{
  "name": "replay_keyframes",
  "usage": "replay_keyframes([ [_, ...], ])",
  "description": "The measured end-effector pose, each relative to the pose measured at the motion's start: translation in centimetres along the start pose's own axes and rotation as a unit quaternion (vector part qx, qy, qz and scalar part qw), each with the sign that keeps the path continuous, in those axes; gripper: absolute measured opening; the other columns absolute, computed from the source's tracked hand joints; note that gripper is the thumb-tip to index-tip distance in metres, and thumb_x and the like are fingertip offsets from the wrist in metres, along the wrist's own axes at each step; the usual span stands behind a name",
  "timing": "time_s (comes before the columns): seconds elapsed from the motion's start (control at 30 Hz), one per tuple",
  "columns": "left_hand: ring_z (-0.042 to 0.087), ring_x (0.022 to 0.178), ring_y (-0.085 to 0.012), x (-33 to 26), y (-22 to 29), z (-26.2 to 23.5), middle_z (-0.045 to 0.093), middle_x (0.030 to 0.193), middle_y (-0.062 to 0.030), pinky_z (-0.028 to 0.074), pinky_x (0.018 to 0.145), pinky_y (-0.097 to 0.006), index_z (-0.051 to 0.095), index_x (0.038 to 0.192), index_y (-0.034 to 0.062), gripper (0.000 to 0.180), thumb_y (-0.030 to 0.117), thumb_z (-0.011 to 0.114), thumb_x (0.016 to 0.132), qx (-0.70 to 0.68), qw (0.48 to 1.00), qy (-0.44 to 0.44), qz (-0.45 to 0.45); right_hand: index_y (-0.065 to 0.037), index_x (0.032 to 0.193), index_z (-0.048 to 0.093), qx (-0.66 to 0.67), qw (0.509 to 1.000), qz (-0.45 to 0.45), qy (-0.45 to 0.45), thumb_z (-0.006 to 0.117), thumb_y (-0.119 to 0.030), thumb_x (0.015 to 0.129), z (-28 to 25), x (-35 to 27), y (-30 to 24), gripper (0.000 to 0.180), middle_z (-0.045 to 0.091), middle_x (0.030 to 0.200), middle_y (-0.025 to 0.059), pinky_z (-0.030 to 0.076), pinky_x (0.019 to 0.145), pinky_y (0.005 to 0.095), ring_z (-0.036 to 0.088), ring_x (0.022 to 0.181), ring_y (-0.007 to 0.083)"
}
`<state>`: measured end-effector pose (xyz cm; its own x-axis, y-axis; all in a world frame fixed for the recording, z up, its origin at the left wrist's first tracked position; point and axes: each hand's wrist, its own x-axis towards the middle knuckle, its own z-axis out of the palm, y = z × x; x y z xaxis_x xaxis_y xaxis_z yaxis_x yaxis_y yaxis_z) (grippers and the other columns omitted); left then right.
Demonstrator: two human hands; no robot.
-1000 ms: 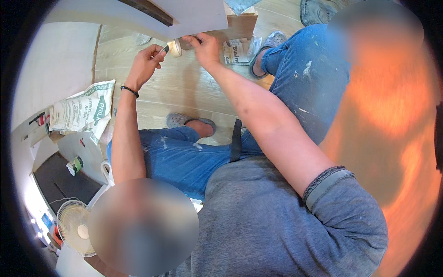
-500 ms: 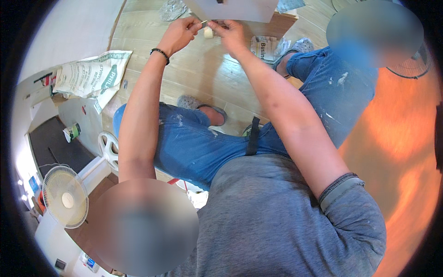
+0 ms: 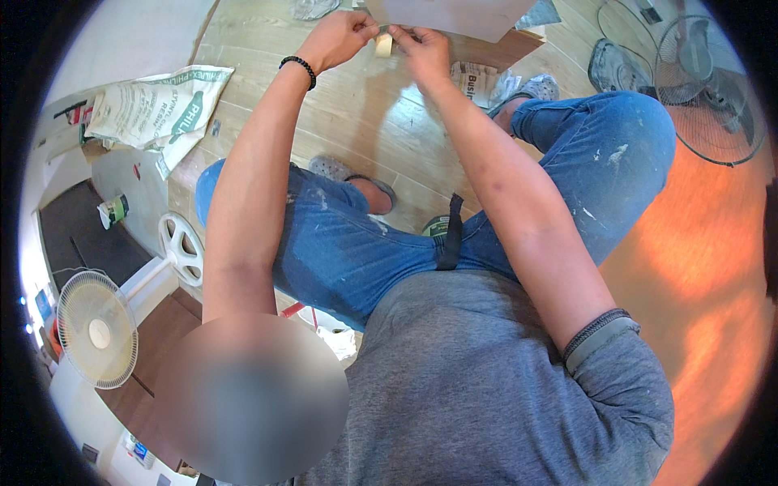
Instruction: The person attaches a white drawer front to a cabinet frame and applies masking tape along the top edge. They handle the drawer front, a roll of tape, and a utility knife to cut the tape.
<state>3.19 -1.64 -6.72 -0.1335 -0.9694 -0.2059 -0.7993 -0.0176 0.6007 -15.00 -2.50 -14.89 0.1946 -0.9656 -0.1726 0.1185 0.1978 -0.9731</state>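
Observation:
Both my arms reach out toward the upper middle of the head view. My left hand [image 3: 347, 37], with a black beaded bracelet [image 3: 300, 68] at its wrist, is closed in a pinch. Close on its right, my right hand [image 3: 423, 55] also pinches, thumb and forefinger together. Between the fingertips is a thin strip of what looks like masking tape, with a small cream roll-like piece [image 3: 383, 46] just below. The fingers partly hide it. Right beyond my hands stands a white-faced panel [image 3: 462, 14] with a brown wooden side [image 3: 509, 50].
Folded newspaper [image 3: 474, 78] lies beside the wooden side. On the left is a printed white sack [image 3: 162, 109]. A caged fan [image 3: 701, 77] lies at the far right, and a standing fan [image 3: 99, 332] is at lower left. My bent, jeans-clad legs [image 3: 596, 158] frame the tiled floor [image 3: 267, 40].
Both hands and the cream piece sit slightly higher and farther right in the picture, as the whole view has shifted. The pinching continues. More of the cream piece shows below the fingers.

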Motion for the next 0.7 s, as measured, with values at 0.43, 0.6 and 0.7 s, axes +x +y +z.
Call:
replay_keyframes([
  [0.43,0.067,0.077,-0.0246,-0.5,0.2,0.8,0.072,0.083,-0.0104,0.053,0.075,-0.037,0.073,0.103,0.0016,0.032,0.031,0.061,0.099,-0.07,0.997,0.007,-0.043,-0.001,0.105,0.078,-0.007,0.999,-0.046,0.024,0.079,-0.027,0.092,0.4,0.7,1.7,0.029,0.077,0.091,0.0095,0.054,0.078,0.0331,0.068,0.08,0.0173],
  [0.6,0.068,0.078,-0.0244,-0.4,0.1,0.8,0.073,0.084,-0.0104,0.053,0.076,-0.037,0.074,0.102,0.0019,0.032,0.031,0.062,0.099,-0.08,0.996,0.003,-0.042,-0.002,0.105,0.078,-0.004,0.999,-0.046,0.026,0.08,-0.025,0.091,0.4,0.5,1.4,0.027,0.078,0.093,0.0085,0.055,0.078,0.0319,0.069,0.081,0.0156],
  [0.7,0.068,0.079,-0.0243,-0.7,0.3,0.7,0.073,0.084,-0.0106,0.053,0.076,-0.037,0.074,0.103,0.0021,0.032,0.031,0.062,0.099,-0.074,0.996,0.005,-0.049,-0.002,0.105,0.078,-0.005,0.999,-0.036,0.021,0.081,-0.024,0.091,0.5,0.1,0.8,0.026,0.077,0.092,0.0079,0.055,0.078,0.0314,0.069,0.081,0.0147],
])
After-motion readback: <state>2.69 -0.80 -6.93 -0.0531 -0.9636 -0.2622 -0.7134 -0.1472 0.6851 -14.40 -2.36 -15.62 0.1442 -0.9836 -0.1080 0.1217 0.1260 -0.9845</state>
